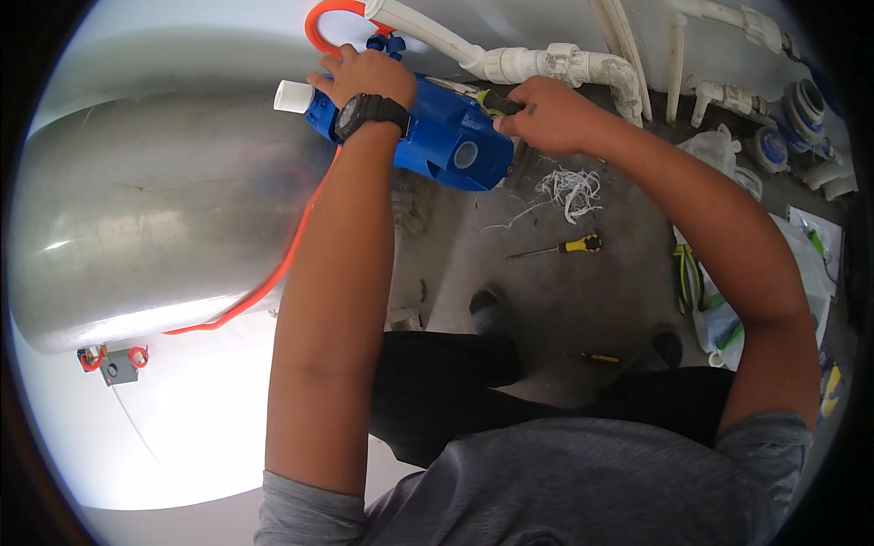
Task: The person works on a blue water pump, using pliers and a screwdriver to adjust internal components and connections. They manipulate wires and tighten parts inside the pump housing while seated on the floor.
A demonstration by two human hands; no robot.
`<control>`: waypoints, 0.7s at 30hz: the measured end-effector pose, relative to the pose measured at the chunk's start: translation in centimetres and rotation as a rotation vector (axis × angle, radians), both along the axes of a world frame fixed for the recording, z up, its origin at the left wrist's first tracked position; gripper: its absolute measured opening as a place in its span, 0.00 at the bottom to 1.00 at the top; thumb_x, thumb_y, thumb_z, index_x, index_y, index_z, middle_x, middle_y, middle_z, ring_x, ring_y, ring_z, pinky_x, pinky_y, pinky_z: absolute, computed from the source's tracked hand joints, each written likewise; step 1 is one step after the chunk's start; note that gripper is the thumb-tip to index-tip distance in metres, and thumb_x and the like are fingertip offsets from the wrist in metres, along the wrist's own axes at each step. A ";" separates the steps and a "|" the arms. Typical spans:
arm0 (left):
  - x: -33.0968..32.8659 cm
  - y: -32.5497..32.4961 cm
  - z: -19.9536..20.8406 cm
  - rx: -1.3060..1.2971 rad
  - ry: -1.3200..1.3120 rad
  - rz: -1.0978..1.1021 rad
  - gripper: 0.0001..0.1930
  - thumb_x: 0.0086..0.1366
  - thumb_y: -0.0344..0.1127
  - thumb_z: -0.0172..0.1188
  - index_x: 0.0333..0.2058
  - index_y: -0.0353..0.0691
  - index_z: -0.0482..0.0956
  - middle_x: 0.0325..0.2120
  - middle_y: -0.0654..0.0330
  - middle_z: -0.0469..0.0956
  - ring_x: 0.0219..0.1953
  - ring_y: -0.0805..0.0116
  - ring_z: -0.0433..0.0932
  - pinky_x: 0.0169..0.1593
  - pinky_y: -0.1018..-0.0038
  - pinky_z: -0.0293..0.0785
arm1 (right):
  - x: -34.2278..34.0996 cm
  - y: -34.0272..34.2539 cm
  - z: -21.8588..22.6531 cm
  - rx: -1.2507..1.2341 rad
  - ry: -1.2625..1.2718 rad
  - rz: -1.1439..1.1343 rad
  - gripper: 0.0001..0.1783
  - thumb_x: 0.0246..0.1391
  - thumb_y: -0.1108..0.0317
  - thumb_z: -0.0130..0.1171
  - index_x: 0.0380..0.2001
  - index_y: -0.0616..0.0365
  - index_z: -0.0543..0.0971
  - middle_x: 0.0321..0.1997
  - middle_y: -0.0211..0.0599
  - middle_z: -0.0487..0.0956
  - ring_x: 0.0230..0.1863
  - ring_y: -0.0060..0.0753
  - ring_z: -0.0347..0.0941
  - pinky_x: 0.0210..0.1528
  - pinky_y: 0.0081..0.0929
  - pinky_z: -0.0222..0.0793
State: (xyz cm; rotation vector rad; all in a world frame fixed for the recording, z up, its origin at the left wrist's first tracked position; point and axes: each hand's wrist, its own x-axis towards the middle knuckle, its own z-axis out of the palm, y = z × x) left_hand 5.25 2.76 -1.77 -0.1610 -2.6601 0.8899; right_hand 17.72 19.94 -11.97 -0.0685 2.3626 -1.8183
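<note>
A blue plastic pump-like housing [446,136] with a round clear window lies across the far middle, a white pipe end [293,96] at its left. My left hand [371,78], below which a black watch shows, is closed over the housing's left part; its fingertips are partly hidden. Closed in my right hand [551,116] are green-and-black-handled pliers [496,103], their metal jaws pointing left along the housing's far side. What the jaws touch is too small to tell.
A large steel tank [164,218] fills the left, with an orange hose [296,246] running past it. White pipes [546,64] stand behind the housing. On the floor lie white thread [572,193], a yellow-and-black screwdriver [578,244] and green-handled pliers [683,273] beside plastic bags.
</note>
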 end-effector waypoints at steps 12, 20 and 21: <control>-2.4 -5.2 4.3 0.053 -0.458 -0.384 0.12 0.59 0.39 0.67 0.42 0.53 0.91 0.72 0.51 0.59 0.72 0.37 0.56 0.73 0.49 0.58 | -1.9 -1.0 0.0 -0.153 -0.078 0.085 0.21 0.58 0.56 0.66 0.41 0.67 0.84 0.24 0.39 0.79 0.21 0.30 0.74 0.25 0.31 0.71; -2.8 -6.2 4.3 0.084 -0.482 -0.532 0.13 0.57 0.38 0.70 0.42 0.48 0.90 0.71 0.50 0.61 0.69 0.37 0.60 0.71 0.50 0.62 | -3.5 -1.4 0.7 -0.167 -0.064 0.092 0.21 0.56 0.60 0.67 0.43 0.70 0.83 0.27 0.39 0.80 0.25 0.29 0.76 0.25 0.30 0.73; -2.9 -6.3 4.2 0.081 -0.481 -0.536 0.13 0.57 0.38 0.70 0.42 0.48 0.90 0.71 0.50 0.61 0.69 0.37 0.60 0.71 0.50 0.62 | -3.7 -1.3 0.8 -0.179 -0.078 0.091 0.21 0.55 0.60 0.68 0.43 0.70 0.82 0.26 0.39 0.80 0.25 0.29 0.76 0.25 0.29 0.73</control>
